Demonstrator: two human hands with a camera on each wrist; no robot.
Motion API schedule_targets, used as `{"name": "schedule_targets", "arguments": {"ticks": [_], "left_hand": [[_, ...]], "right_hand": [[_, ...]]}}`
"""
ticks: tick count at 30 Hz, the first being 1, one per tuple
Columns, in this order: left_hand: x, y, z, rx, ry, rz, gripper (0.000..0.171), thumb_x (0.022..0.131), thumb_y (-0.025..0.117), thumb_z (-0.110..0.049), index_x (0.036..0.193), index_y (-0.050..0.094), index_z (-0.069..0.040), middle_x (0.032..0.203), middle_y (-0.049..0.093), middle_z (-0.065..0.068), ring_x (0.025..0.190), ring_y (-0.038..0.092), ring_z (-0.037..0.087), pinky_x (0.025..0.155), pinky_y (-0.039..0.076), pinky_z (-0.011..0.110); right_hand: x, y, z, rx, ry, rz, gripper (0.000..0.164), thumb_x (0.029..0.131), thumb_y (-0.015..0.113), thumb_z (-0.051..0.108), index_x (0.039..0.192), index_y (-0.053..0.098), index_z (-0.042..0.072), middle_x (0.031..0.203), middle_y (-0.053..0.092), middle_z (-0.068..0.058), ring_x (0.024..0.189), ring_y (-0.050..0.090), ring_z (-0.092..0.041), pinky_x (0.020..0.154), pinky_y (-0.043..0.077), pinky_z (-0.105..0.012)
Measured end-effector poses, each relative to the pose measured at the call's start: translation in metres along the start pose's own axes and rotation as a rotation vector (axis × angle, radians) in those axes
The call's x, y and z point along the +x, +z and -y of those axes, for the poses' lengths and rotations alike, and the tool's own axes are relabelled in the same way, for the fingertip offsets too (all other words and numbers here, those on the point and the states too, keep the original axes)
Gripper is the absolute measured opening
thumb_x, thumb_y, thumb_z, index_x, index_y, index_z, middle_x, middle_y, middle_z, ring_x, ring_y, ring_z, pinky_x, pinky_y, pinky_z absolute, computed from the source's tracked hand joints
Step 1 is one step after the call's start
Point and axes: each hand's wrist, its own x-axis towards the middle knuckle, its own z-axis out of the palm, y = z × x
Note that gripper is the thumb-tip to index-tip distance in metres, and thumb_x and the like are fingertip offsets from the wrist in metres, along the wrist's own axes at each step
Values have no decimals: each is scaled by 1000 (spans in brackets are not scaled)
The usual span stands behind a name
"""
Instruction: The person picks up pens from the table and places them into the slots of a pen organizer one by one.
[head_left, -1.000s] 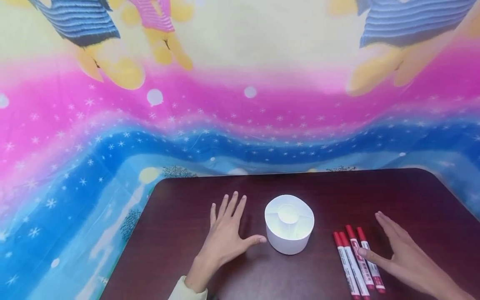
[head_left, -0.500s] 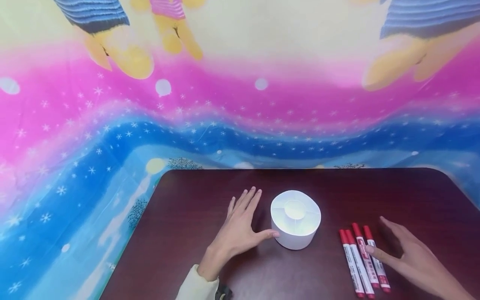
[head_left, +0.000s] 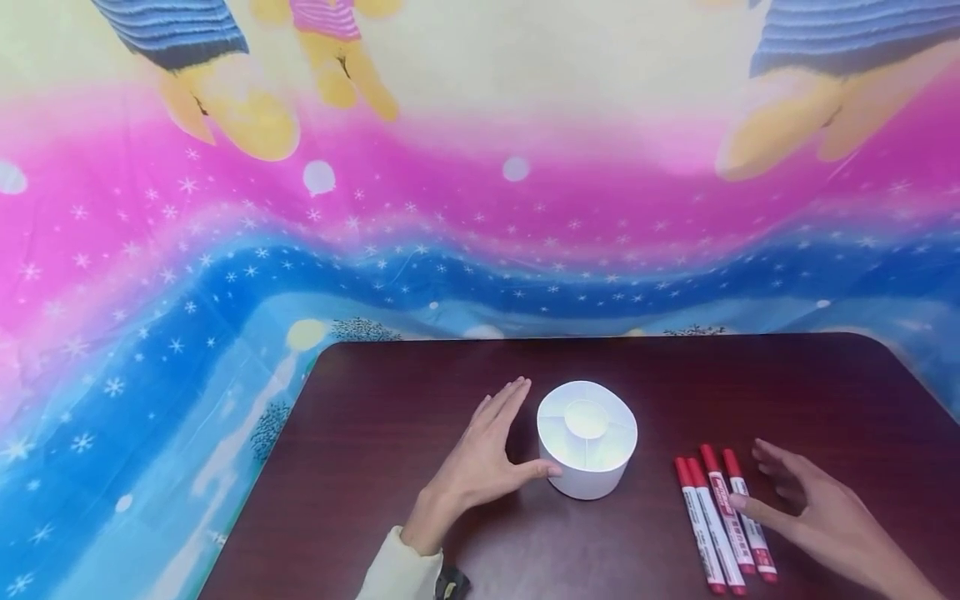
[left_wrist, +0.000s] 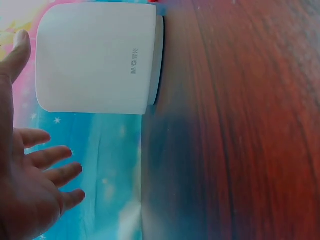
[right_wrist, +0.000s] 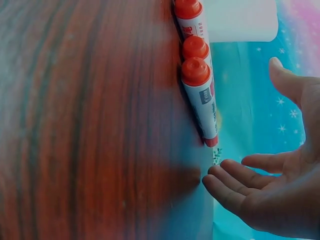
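Note:
A round white pen holder (head_left: pixel 588 483) with inner dividers and a central cup stands upright on the table. My left hand (head_left: pixel 480 458) is beside its left side, fingers extended and thumb out in front of the holder's wall. In the left wrist view, the thumb and fingers (left_wrist: pixel 55 157) appear apart from the holder (left_wrist: pixel 95 57). Several red-capped whiteboard markers (head_left: pixel 701 525) lie side by side to the holder's right. My right hand (head_left: pixel 817 508) hovers at their right, thumb over the nearest marker, holding nothing. The right wrist view shows its fingers (right_wrist: pixel 230 192) loosely bent, away from the markers (right_wrist: pixel 200 100).
The dark reddish-brown table (head_left: pixel 375 417) has rounded far corners. Behind it hangs a cloth backdrop (head_left: pixel 450 200) in pink, blue and cream with cartoon figures. A dark object (head_left: pixel 452 582) shows by the left sleeve (head_left: pixel 401 571).
My left hand has moved right, its thumb now overlapping the holder's wall, and its fingers have drawn together. The right fingers have spread slightly downward. The head view has shifted a little.

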Motion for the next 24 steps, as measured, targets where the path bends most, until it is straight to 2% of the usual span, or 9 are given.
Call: {"name": "schedule_targets", "arguments": {"ticks": [2,5,6,9,11,13,18,20,24], "left_hand": [[0,0,1,-17,0,5,116,81,85,-67,172,24,-28,178,31,1,165,31,28,134,26,57],[1,0,2,-47,-1,18,115,81,86,-65,172,24,-29,177,31,-2,163,33,24,131,35,56],[1,0,3,-59,-2,23,115,81,86,-64,172,25,-30,177,32,-2,163,34,23,130,37,56],[3,2,6,-93,-5,36,114,81,88,-62,172,26,-32,176,34,-3,162,37,21,127,41,55],[4,3,8,-116,-5,41,114,80,90,-60,171,27,-33,175,36,-3,161,38,22,127,41,56],[5,4,10,-142,-1,42,114,79,91,-59,171,28,-33,174,38,-2,159,42,23,126,43,56],[7,8,12,-213,24,35,115,78,95,-51,170,30,-30,171,43,1,142,61,25,120,51,48],[8,9,13,-243,33,35,115,77,97,-47,170,32,-28,170,44,2,137,66,24,118,53,42],[11,12,13,-282,54,41,115,76,99,-42,169,35,-24,168,48,3,138,65,22,116,54,34]], "right_hand": [[0,0,-1,5,12,-1,104,90,86,52,158,39,-12,148,54,-41,116,69,-58,74,64,-33],[-1,0,-1,28,46,11,101,90,84,53,157,42,-11,145,57,-40,113,72,-54,72,65,-33],[-1,0,-1,38,49,9,99,91,85,51,156,43,-10,144,59,-39,109,75,-48,73,65,-32],[-2,0,1,63,63,8,92,90,86,47,152,49,-10,136,66,-36,96,78,-17,71,63,-25],[-1,0,1,65,74,16,88,90,87,46,150,53,-9,130,71,-31,87,71,0,68,60,-22],[0,1,0,57,80,28,84,89,87,46,147,56,-7,121,76,-21,82,65,10,67,55,-20],[3,1,-2,34,97,75,79,88,88,49,142,63,-4,104,81,0,79,68,6,72,49,-24],[5,0,-3,37,107,102,77,89,87,48,140,64,-5,102,80,2,79,69,3,72,49,-25],[9,-2,-3,57,124,143,74,90,87,44,138,65,-7,102,79,1,79,70,0,67,52,-22]]}}
